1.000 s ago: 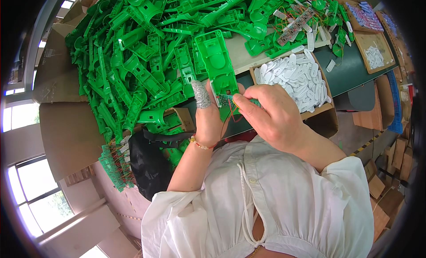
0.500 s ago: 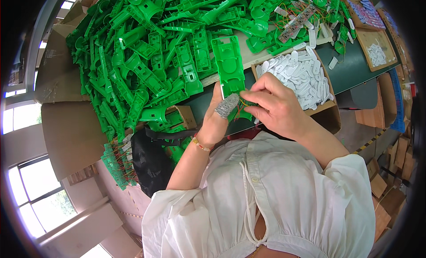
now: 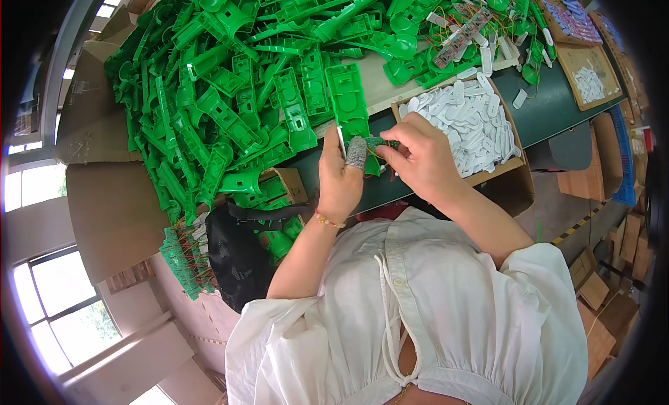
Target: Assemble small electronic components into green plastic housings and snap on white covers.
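- A long green plastic shell (image 3: pixel 347 91) is held out above the table's near edge, its hollow side showing.
- The left hand (image 3: pixel 340 178) grips its near end, the thumb in a grey wrap (image 3: pixel 356 154).
- The right hand (image 3: pixel 421 158) pinches a small green circuit board (image 3: pixel 376 142) with thin wires, at the shell's near end.
- Just right, a carton (image 3: pixel 498 174) is filled with loose white pieces (image 3: pixel 463 130).
- Beneath lies a dark green tabletop (image 3: pixel 540 123); a heap of green shells (image 3: pixel 230 78) covers its left and far parts.
- Toward the far right, a shallow tray (image 3: pixel 608 74) holds more white bits.
- A black bag (image 3: pixel 240 255) sits left of the body, near stacked green boards (image 3: pixel 182 262).
- Farther out: a bright window (image 3: pixel 59 300) at left, a blue crate (image 3: pixel 622 158) and a striped floor line (image 3: pixel 578 222) at right.
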Motion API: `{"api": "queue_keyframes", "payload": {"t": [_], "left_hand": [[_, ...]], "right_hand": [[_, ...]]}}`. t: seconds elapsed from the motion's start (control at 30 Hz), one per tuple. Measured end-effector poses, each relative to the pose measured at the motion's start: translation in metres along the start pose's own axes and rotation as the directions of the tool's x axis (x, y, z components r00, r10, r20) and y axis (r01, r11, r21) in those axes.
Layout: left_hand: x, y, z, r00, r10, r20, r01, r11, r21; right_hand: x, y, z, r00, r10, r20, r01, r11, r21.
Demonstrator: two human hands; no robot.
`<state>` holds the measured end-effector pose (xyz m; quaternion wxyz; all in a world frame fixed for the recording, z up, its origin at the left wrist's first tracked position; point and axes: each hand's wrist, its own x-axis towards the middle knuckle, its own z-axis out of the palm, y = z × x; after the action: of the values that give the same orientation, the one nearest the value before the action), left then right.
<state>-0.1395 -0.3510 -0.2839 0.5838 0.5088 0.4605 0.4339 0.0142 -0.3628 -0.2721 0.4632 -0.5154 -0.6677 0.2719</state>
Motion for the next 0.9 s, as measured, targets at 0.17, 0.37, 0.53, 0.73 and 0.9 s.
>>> {"api": "queue_keyframes", "payload": {"t": [0.17, 0.37, 0.53, 0.73, 0.9], "left_hand": [[0.003, -0.004, -0.004, 0.988, 0.035, -0.148, -0.025, 0.997, 0.07], [-0.002, 0.011, -0.011, 0.993, -0.053, 0.107, 0.077, 0.969, -0.236], [-0.006, 0.028, 0.0, 0.988, 0.041, 0.148, -0.012, 0.981, -0.193], [-0.013, 0.034, -0.004, 0.968, 0.054, 0.246, 0.007, 0.97, -0.242], [-0.021, 0.039, 0.001, 0.955, 0.141, 0.261, -0.099, 0.981, -0.166]], "right_hand": [[0.001, -0.001, 0.002, 0.997, -0.057, -0.05, 0.052, 0.994, -0.092], [0.016, 0.012, -0.026, 0.99, -0.113, 0.085, 0.13, 0.962, -0.241], [0.01, 0.003, -0.015, 0.854, 0.212, 0.476, -0.482, 0.669, 0.566], [0.014, -0.008, -0.025, 0.823, 0.154, 0.547, -0.535, 0.534, 0.654], [0.002, -0.017, -0.026, 0.882, 0.134, 0.452, -0.408, 0.696, 0.591]]}}
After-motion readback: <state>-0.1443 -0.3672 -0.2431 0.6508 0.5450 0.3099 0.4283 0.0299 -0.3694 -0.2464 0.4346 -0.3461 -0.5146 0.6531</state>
